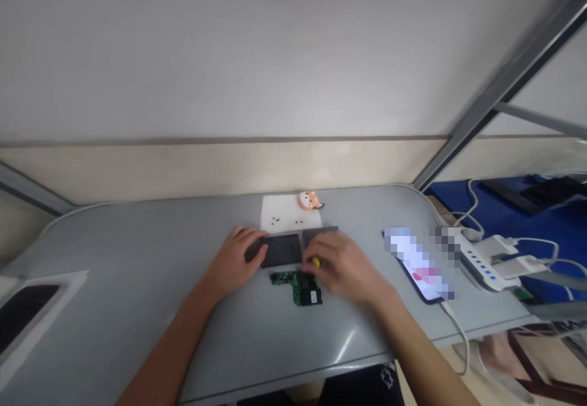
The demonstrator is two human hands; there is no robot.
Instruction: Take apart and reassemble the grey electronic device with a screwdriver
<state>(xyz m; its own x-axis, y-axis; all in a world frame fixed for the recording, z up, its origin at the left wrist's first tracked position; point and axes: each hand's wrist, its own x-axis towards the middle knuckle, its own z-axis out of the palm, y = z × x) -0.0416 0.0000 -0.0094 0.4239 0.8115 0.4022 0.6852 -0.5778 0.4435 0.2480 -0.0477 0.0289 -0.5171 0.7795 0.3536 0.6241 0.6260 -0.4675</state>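
Note:
My left hand (236, 259) grips the left end of a flat dark plastic panel (282, 251), thumb and fingers over its edge. My right hand (339, 265) is closed at the panel's right end, blurred by motion. A small tool with a yellow end (316, 262) pokes out between its fingers; the rest of it is hidden. Behind that hand lies a second dark grey flat piece (321, 231), partly covered. Just in front of the panel, a green circuit board (296, 284) with a black block and white label rests on the desk.
Several tiny dark screws lie on white paper (287, 209), beside an orange animal-shaped case (309, 200). To the right are a phone (419, 265) on a cable and a power strip (481, 265) with chargers. A dark-screened device (27, 311) sits at the left edge.

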